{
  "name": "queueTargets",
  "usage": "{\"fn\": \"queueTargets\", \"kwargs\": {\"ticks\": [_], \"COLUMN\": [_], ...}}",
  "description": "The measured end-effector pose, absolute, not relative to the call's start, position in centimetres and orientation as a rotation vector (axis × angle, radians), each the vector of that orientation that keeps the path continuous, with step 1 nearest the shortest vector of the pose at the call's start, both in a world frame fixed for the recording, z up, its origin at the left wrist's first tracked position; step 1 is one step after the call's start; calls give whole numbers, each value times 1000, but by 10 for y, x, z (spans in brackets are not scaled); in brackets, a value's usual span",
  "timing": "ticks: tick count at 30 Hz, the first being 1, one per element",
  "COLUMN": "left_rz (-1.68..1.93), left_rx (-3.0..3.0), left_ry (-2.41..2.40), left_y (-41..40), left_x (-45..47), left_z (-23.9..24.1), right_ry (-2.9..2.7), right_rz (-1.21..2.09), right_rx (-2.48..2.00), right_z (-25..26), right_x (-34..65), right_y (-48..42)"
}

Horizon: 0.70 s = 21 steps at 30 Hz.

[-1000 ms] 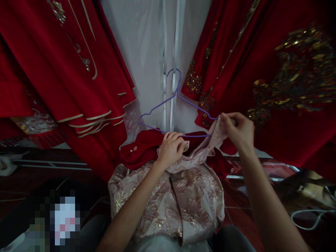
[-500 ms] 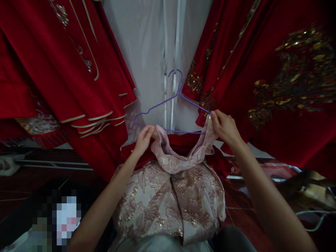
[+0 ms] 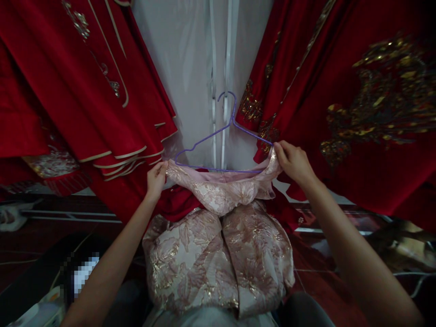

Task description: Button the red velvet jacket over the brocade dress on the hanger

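Observation:
A pink brocade garment [image 3: 218, 254] with gold leaf pattern lies over my lap, its upper edge lifted toward a thin purple wire hanger [image 3: 225, 131]. My left hand [image 3: 156, 179] pinches the garment's left corner next to the hanger's left end. My right hand [image 3: 293, 161] is closed on the garment's right corner at the hanger's right end. The fabric sags between both hands just under the hanger's bottom wire. A dark red cloth [image 3: 177, 202] lies beneath the pink garment.
Red embroidered robes hang at the left [image 3: 78, 91] and right [image 3: 357, 104], close to both arms. A white plastic-covered panel [image 3: 190, 68] stands behind the hanger. A dark reddish floor [image 3: 323, 281] lies below, with a white cable at the right edge.
My left hand moved left and up, pulling the garment's left corner out to the hanger's left end. The collar edge now stretches flat between both hands; the right hand barely shifted.

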<state>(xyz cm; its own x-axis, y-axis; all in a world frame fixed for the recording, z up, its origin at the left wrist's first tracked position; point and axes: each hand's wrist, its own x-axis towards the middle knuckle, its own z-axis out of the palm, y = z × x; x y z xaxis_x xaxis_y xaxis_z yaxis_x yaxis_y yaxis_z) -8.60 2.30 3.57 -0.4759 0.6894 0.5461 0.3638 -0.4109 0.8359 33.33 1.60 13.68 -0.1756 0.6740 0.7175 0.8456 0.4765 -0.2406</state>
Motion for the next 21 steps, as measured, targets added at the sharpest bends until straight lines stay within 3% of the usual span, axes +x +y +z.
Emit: {"fn": "queueTargets", "kwargs": {"ticks": [8, 13, 21], "left_rz": [1871, 1415, 1437], "left_rx": [1722, 2094, 1990], "left_ry": [1365, 1220, 1364], "left_y": [42, 50, 25], "left_x": [-57, -40, -99], "left_z": [94, 133, 100], "right_ry": [-1923, -1890, -1919], "right_rz": [-201, -168, -181], "right_rx": [-1272, -1269, -1272], "right_z": [134, 133, 138], "right_x": [335, 338, 337], "right_y": [20, 24, 22]}}
